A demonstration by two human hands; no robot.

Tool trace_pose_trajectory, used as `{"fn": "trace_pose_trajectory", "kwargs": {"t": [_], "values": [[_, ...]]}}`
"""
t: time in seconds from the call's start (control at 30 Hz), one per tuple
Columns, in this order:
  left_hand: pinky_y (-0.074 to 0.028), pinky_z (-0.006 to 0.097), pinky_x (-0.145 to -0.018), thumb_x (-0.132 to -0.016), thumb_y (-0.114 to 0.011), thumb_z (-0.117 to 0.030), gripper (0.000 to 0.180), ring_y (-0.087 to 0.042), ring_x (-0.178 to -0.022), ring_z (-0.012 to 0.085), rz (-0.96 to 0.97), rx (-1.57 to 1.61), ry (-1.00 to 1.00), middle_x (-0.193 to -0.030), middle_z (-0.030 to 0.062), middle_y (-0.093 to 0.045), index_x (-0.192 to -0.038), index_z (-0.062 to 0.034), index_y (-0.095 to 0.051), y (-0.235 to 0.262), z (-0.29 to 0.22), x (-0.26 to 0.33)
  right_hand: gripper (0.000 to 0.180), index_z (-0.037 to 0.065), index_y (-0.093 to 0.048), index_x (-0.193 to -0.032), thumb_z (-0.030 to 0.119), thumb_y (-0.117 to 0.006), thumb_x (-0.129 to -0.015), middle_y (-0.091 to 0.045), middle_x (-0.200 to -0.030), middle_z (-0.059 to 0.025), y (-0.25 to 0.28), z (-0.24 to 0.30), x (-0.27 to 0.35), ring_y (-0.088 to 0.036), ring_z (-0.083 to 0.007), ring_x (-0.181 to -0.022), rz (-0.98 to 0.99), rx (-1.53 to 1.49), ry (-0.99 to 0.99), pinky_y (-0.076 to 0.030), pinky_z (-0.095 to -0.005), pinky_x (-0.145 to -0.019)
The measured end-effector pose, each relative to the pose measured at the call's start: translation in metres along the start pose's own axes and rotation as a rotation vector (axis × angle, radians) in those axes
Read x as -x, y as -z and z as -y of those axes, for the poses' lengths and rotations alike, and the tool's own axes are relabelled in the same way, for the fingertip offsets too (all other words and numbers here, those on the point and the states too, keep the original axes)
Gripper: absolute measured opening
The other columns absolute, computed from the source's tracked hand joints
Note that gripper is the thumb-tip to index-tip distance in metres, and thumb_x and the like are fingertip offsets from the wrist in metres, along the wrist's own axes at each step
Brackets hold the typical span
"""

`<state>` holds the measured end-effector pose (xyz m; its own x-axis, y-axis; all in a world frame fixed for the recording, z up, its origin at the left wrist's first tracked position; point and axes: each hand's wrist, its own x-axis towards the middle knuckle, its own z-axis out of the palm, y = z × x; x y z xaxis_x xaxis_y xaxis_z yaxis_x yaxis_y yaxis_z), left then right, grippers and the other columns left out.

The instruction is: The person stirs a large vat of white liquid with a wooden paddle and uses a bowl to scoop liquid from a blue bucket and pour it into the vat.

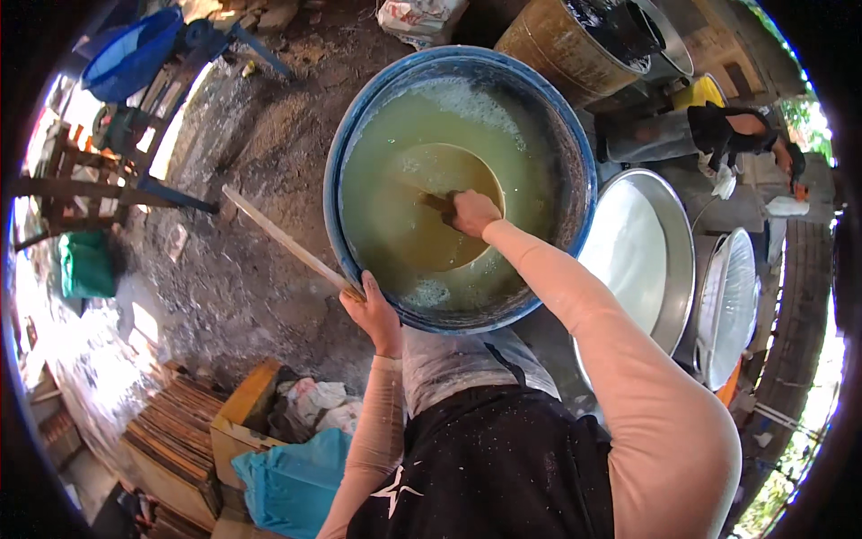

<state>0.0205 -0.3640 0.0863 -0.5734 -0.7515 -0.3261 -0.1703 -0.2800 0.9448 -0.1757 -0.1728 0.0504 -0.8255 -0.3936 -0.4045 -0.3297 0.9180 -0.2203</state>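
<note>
Head view, looking down. A large blue tub (350,135) stands on the dirt floor (233,225), filled nearly to the rim with cloudy yellow-green liquid (386,153); foam gathers along the far and near edges. A round dipping bowl (431,207) sits part-sunk at the centre of the liquid. The right hand (473,213) reaches over the tub, fingers closed on the bowl's dark handle (438,203) at the far rim of the bowl. The left hand (373,310) rests at the tub's near rim, fingers wrapped round the end of a pale wooden stick (278,238) that slants away over the ground to the left. To the right, a wide metal basin (673,269) holds white liquid (624,251); beside it stands a second metal basin (732,305), its contents unclear. Beyond the tub, a rusty drum (557,45) holds something dark.
</note>
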Motion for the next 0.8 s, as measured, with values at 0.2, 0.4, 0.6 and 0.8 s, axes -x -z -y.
{"fn": "trace_pose_trajectory", "kwargs": {"t": [0.2, 0.4, 0.6, 0.8], "values": [[-0.045, 0.031, -0.081, -0.097, -0.065, -0.023, 0.038, -0.051, -0.091, 0.0163, 0.005, 0.021, -0.043, -0.102, 0.0091, -0.054, -0.113, 0.0067, -0.048, 0.004, 0.014, -0.003, 0.036, 0.001, -0.067, -0.088, 0.034, -0.072, -0.075, -0.067, -0.081, -0.0235, 0.032, -0.002, 0.037, -0.066, -0.0401, -0.075, -0.266, -0.547, 0.053, -0.05, -0.0465, -0.071], [-0.047, 0.033, -0.075, -0.095, -0.068, -0.025, 0.037, -0.049, -0.083, 0.0167, -0.001, -0.037, 0.017, -0.094, 0.0089, -0.054, -0.104, 0.0058, -0.05, 0.008, 0.032, -0.018, 0.032, -0.001, -0.065, -0.08, 0.029, -0.074, -0.072, -0.064, -0.076, -0.0237, 0.109, -0.006, 0.088, -0.064, -0.0385, -0.071, -0.414, -0.512, 0.145, -0.048, -0.0462, -0.067], [-0.051, 0.037, -0.083, -0.097, -0.064, -0.035, 0.057, -0.057, -0.096, 0.0234, 0.122, -0.089, 0.117, -0.112, 0.0194, -0.06, -0.124, 0.012, -0.047, 0.016, 0.009, -0.022, 0.034, -0.004, -0.062, -0.075, 0.027, -0.076, -0.072, -0.062, -0.072, -0.0242, 0.195, -0.013, 0.172, -0.062, -0.0388, -0.069, -0.556, -0.571, 0.132, -0.047, -0.0452, -0.065], [-0.052, 0.043, -0.09, -0.093, -0.066, -0.043, 0.066, -0.061, -0.101, 0.0318, 0.058, -0.173, 0.061, -0.125, 0.0249, -0.059, -0.122, 0.0154, -0.058, 0.013, 0.009, -0.026, 0.038, -0.006, -0.061, -0.077, 0.029, -0.077, -0.073, -0.057, -0.064, -0.0185, 0.234, -0.068, 0.286, -0.056, -0.0234, -0.06, -0.516, -0.574, -0.068, -0.046, -0.0394, -0.062]]}}
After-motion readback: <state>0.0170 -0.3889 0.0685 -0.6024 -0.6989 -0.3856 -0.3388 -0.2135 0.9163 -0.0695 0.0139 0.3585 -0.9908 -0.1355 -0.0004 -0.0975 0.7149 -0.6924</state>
